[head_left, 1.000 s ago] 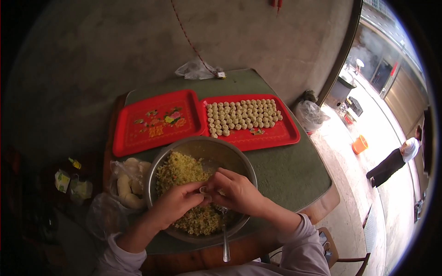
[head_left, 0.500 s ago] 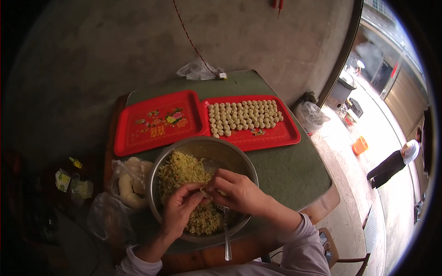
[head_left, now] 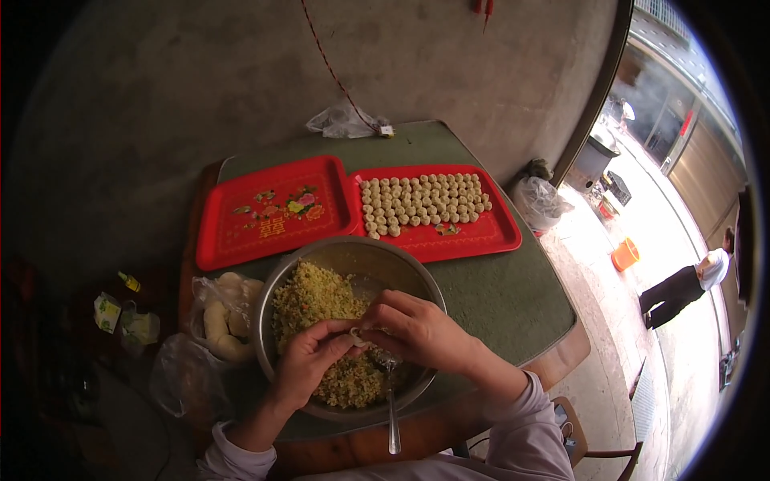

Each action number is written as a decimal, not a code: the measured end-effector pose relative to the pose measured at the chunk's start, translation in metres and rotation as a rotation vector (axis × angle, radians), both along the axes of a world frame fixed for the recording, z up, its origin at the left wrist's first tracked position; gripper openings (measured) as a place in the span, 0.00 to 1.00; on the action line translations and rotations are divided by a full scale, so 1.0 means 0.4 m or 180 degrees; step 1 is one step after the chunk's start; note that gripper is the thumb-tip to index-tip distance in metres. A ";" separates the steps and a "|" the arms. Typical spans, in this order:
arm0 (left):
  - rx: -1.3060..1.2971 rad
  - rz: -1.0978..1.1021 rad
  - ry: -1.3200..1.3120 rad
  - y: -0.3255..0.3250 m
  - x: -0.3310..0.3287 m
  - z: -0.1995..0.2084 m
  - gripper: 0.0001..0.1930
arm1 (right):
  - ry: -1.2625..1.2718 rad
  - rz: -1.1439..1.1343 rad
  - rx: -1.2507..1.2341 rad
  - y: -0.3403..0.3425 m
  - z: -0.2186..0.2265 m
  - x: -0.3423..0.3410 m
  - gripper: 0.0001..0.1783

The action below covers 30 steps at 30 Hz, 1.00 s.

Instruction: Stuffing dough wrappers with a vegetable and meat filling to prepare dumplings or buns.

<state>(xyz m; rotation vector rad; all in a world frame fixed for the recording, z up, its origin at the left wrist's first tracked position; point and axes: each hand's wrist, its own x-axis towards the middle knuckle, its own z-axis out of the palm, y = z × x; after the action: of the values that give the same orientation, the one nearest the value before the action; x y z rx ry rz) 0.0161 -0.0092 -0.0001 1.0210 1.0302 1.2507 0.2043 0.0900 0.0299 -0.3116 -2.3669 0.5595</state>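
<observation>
Over a wide steel bowl (head_left: 430, 285) of crumbly yellow-green filling (head_left: 314, 298), my two hands meet. Between their fingertips is a small pale dumpling (head_left: 358, 337), partly hidden by the fingers. My left hand (head_left: 311, 361) pinches it from the left, thumb toward me. From the right, my right hand (head_left: 417, 330) closes its fingers on the dumpling's edge. A metal spoon (head_left: 394, 425) leans in the bowl, its handle over the near rim. Behind the bowl, a red tray (head_left: 481, 240) carries rows of small round dumplings (head_left: 425, 200).
Left of that tray lies another red tray (head_left: 233, 216) with a flower print. A plastic bag of pale dough (head_left: 216, 325) touches the bowl's left side. A clear bag (head_left: 346, 122) lies by the wall. Beyond the doorway are a person (head_left: 682, 284) and an orange bucket (head_left: 625, 255).
My fingers have shifted slightly around the dumpling, the right ones curling a little more. Both hands stay over the bowl. The person outside has changed stance a little.
</observation>
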 end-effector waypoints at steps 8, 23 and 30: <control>0.0373 0.0350 -0.0337 -0.022 0.038 -0.009 0.19 | 0.0214 -0.0192 -0.1072 -0.027 -0.045 -0.020 0.10; 0.0169 0.0249 -0.0254 -0.019 0.018 -0.026 0.15 | -0.0237 0.0175 0.0562 0.003 0.001 -0.005 0.11; 0.0157 0.0015 -0.0184 -0.015 0.003 -0.023 0.16 | 0.0018 0.0015 0.0534 0.005 -0.007 -0.005 0.11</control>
<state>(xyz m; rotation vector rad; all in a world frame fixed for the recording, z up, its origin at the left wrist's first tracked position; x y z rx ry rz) 0.0175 -0.0151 -0.0095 1.0148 0.9618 1.3079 0.2021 0.0922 0.0269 -0.2284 -2.3910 0.3604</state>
